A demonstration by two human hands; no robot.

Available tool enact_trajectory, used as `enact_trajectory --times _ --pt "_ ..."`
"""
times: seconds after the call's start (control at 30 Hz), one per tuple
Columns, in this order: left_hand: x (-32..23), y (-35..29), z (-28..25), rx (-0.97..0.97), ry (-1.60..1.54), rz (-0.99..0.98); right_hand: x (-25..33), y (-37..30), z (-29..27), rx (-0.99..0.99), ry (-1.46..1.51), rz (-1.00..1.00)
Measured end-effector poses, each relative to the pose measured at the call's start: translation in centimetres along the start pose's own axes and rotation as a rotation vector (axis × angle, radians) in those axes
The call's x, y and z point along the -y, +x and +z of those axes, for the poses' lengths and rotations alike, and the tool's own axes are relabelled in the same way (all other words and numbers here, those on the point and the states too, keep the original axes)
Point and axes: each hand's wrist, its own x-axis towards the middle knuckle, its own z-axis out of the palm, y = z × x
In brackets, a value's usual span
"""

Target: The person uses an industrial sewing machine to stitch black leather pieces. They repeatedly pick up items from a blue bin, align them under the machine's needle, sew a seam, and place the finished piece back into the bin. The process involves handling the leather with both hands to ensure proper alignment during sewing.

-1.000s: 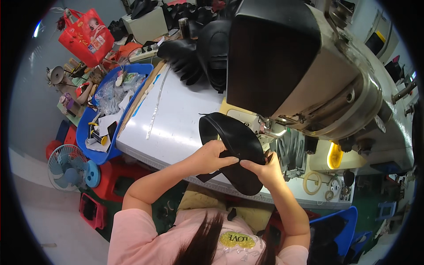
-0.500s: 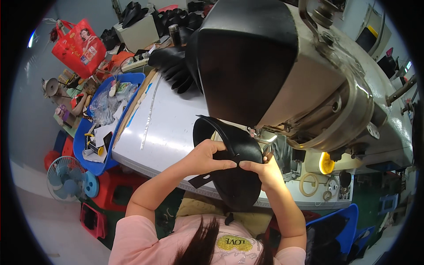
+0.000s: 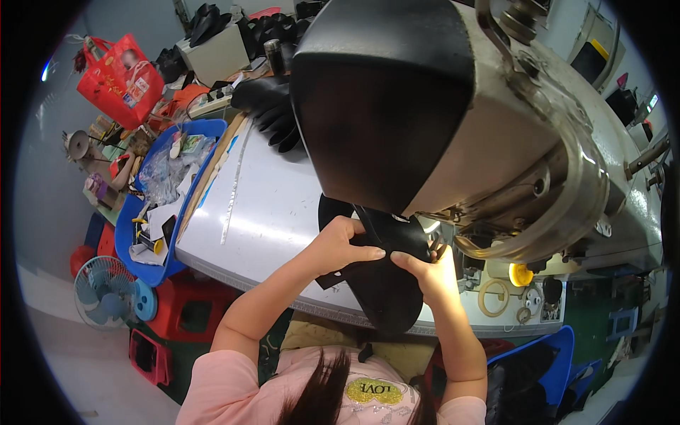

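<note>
A black leather-like shoe upper (image 3: 388,294) hangs over the front edge of the white table, just below the sewing machine head (image 3: 382,113). Its far end lies close to the lit needle area, partly hidden by the machine. My left hand (image 3: 345,244) grips the piece on its left side, thumb on top and fingers curled around its edge. On the right side my right hand (image 3: 428,273) pinches it, the thumb almost meeting the left one. A small dark thing shows by the right fingers; I cannot make it out. A short dark strap sticks out below my left hand.
More black uppers (image 3: 273,106) lie stacked on the white table (image 3: 262,205). To the left stand a blue tray (image 3: 127,237) of scraps, a red bag (image 3: 120,81), a fan (image 3: 105,292) and a red stool (image 3: 166,312). A blue chair-like thing (image 3: 559,354) is at lower right.
The upper has turned and flattened, its open rim now less visible and its far end further under the machine head. Both hands keep hold of it; the view has shifted slightly.
</note>
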Motion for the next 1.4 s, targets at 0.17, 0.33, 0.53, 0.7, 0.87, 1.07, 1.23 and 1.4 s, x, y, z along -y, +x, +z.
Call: enact_trajectory --times 0.17,0.33,0.53,0.7,0.87,1.07,1.23,1.4 --pt "0.0 0.0 0.2 0.058 -0.194 -0.069 -0.2 -1.5 -2.5 0.096 -0.026 -0.002" --pt "1.0 1.1 -0.1 0.036 -0.334 -0.023 -3.1 -1.3 -1.9 -0.103 -0.102 -0.116" --pt "0.9 1.5 -1.3 0.123 -0.231 -0.091 -2.2 -2.1 0.1 -0.13 0.224 0.036" --pt "0.8 1.7 -0.4 0.037 -0.413 -0.067 -3.7 -0.8 -0.3 -0.238 0.354 0.13" --pt "-2.7 4.7 -0.4 0.066 -0.265 -0.235 -1.4 0.0 -1.0 -0.309 0.519 0.134" --pt "-10.1 3.5 -0.3 0.041 0.334 -0.146 -2.0 -1.0 1.0 -0.333 0.566 0.054" --pt "-11.3 4.3 -0.5 -0.023 0.501 -0.032 -1.9 -1.0 1.0 -0.304 0.529 0.054" --pt "-11.0 4.8 -0.9 -0.015 0.525 -0.01 -1.8 -0.9 1.1 -0.313 0.469 -0.011"
